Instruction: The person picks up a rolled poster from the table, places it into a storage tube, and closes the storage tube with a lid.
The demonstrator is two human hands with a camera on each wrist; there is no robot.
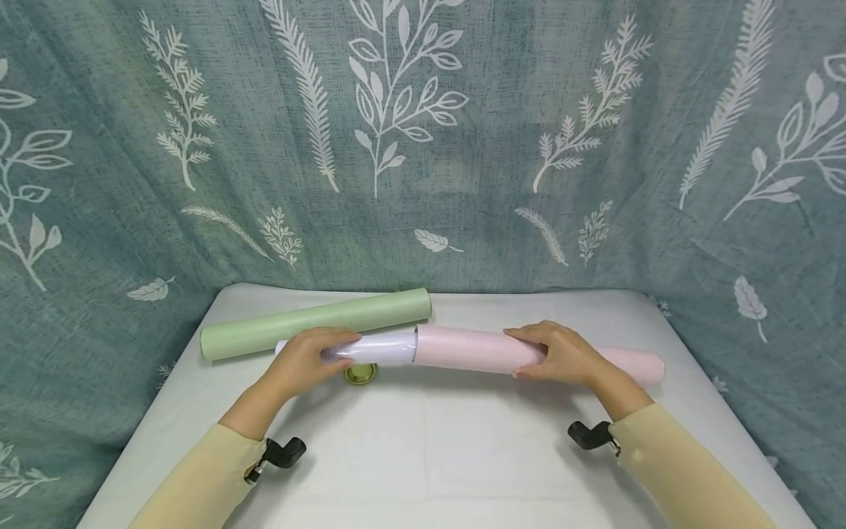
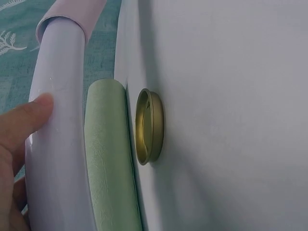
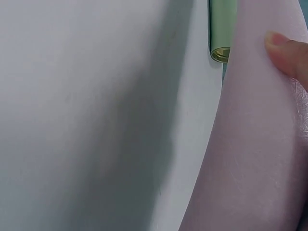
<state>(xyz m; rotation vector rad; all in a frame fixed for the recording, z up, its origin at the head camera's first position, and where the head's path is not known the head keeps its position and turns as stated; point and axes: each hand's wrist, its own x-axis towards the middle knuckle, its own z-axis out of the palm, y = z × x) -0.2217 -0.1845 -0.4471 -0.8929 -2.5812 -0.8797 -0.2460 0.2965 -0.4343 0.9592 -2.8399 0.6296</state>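
My left hand [image 1: 305, 360] grips a glossy pale-lavender roll [image 1: 390, 347], thumb on the near side. The roll's right end sits inside the mouth of a pink cardboard tube [image 1: 472, 349]. Around the middle of that tube curls my right hand [image 1: 558, 354]; its thumb shows on the pink surface in the right wrist view. Both roll and tube are held above the table, casting shadows on it. A round gold metal lid [image 2: 149, 126] lies on the table just below the lavender roll, near my left fingers.
A closed-looking green tube [image 1: 317, 323] lies slantwise on the white-covered table [image 1: 429, 455] behind the hands. A blue-green curtain with white leaf prints [image 1: 489, 147] hangs around the back and sides. Black wrist-camera mounts [image 1: 284, 452] stick out from both sleeves.
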